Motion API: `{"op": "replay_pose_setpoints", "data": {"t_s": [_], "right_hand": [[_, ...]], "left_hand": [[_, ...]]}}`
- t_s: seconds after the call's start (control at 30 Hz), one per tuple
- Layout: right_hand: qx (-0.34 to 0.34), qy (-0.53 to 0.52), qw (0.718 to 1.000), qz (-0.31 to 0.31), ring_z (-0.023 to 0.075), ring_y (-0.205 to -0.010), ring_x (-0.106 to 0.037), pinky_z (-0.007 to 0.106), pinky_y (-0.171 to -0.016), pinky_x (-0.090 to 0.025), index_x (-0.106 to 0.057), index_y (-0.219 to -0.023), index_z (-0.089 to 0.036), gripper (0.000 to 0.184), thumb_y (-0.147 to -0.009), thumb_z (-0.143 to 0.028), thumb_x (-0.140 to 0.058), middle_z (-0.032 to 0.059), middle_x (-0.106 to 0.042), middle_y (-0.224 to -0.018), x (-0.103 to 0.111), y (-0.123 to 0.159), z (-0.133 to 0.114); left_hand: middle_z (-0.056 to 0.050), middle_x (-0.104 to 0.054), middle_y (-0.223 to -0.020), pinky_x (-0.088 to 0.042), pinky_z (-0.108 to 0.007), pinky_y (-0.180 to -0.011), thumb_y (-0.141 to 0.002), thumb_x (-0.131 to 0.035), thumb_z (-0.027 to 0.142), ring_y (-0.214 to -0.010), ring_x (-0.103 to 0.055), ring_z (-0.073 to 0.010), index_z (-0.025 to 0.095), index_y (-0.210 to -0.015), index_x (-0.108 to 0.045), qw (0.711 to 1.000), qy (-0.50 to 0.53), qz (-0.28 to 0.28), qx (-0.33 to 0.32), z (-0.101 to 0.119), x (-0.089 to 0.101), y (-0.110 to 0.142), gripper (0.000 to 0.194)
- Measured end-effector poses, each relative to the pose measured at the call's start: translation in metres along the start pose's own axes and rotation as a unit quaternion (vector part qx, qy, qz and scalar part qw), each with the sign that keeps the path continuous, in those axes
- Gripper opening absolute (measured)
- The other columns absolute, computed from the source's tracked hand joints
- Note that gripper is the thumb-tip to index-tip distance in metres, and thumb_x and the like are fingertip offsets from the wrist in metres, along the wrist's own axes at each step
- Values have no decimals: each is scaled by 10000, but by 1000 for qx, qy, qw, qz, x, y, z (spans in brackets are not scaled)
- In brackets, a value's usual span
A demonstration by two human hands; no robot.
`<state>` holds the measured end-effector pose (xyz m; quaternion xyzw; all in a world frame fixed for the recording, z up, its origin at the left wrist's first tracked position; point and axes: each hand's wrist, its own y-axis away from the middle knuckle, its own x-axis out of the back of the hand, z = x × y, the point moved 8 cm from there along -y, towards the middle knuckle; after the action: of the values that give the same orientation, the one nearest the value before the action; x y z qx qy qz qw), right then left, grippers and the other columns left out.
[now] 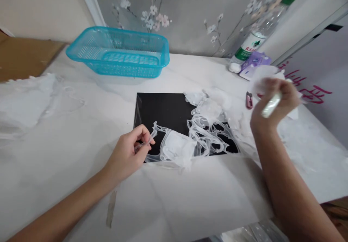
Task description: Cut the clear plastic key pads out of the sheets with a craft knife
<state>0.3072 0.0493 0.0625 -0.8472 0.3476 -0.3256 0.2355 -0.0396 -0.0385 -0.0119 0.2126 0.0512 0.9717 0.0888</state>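
Note:
My left hand [125, 153] rests at the near edge of a black board [160, 111], its fingers pinching a thin clear strip [145, 140]. That strip joins a tangled web of translucent white film [206, 126] lying across the board. My right hand [274, 102] is raised above the board's right side, shut around a glittery white pen-like tube [272, 105]. A crumpled white sheet [263, 77] sits behind that hand, and I cannot tell whether the hand grips it.
A turquoise plastic basket [116, 51] stands at the back of the white marble table [89, 104]. A small pink cutter [249, 100] lies near my right hand. A plastic water bottle [252, 35] and a purple packet [255, 62] stand at the back right. White film scraps [27, 100] lie on the left.

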Motion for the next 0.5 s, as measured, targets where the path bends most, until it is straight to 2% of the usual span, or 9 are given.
{"op": "replay_pose_setpoints", "data": {"t_s": [0.1, 0.17, 0.2, 0.23, 0.3, 0.37, 0.4, 0.43, 0.5], "right_hand": [[68, 35, 983, -168, 256, -855, -616, 424, -827, -457, -644, -844, -165, 241, -828, -378, -533, 102, -667, -853, -40, 23, -8], [122, 55, 946, -294, 268, -877, -637, 425, -838, -470, -690, -851, -186, 184, -782, -332, -602, 91, -709, -902, -66, 43, -15], [147, 74, 929, -332, 281, -914, -638, 454, -865, -460, -698, -877, -186, 190, -800, -318, -584, 98, -714, -957, -73, 50, -18], [170, 97, 916, -350, 298, -962, -630, 498, -905, -433, -699, -911, -180, 213, -834, -307, -545, 111, -708, -1011, -75, 55, -22], [207, 127, 912, -331, 320, -1024, -611, 576, -959, -368, -688, -963, -169, 256, -885, -306, -487, 131, -697, -1058, -69, 57, -36], [240, 96, 919, -299, 307, -1019, -613, 560, -956, -387, -681, -955, -173, 245, -893, -335, -507, 128, -704, -1032, -56, 62, -61], [268, 58, 912, -306, 291, -996, -619, 523, -935, -422, -676, -939, -178, 239, -885, -361, -533, 121, -708, -1017, -51, 70, -78], [296, 19, 893, -339, 271, -956, -626, 465, -878, -475, -671, -917, -180, 244, -871, -393, -561, 114, -709, -1014, -49, 83, -95], [371, -58, 819, -433, 246, -894, -636, 386, -785, -524, -655, -863, -179, 334, -810, -506, -614, 114, -700, -1053, -46, 121, -128]], "left_hand": [[11, -631, -803, -421, -230, -562, -704, -447, 144, -658, -560, -124, 216, -750, -444, 1000, 6, 2, 15, 0, 1, -2, 85], [23, -623, -762, -442, -234, -586, -724, -447, 148, -650, -574, -122, 216, -758, -464, 1000, 7, 5, 18, 0, 2, -3, 77], [28, -617, -747, -447, -234, -589, -735, -448, 150, -648, -582, -121, 216, -762, -470, 1000, 10, 7, 21, 0, 2, -3, 74], [32, -612, -739, -447, -231, -585, -744, -451, 152, -644, -587, -119, 215, -766, -474, 1000, 14, 9, 24, 0, 2, -3, 71], [32, -611, -738, -437, -224, -562, -759, -461, 155, -636, -589, -117, 213, -775, -481, 999, 19, 14, 28, 0, 3, -3, 64], [27, -612, -735, -425, -217, -536, -779, -470, 168, -628, -585, -116, 210, -786, -487, 999, 34, 19, 32, 0, 4, -2, 46], [28, -608, -721, -422, -213, -528, -790, -475, 181, -617, -579, -112, 209, -789, -487, 998, 46, 22, 37, 0, 4, -2, 31], [32, -597, -700, -420, -207, -522, -801, -478, 194, -601, -570, -107, 207, -787, -486, 997, 58, 24, 43, 0, 5, -2, 20], [46, -564, -651, -417, -195, -509, -813, -486, 216, -562, -546, -94, 207, -785, -480, 995, 78, 30, 54, -1, 5, -2, 30]]}}
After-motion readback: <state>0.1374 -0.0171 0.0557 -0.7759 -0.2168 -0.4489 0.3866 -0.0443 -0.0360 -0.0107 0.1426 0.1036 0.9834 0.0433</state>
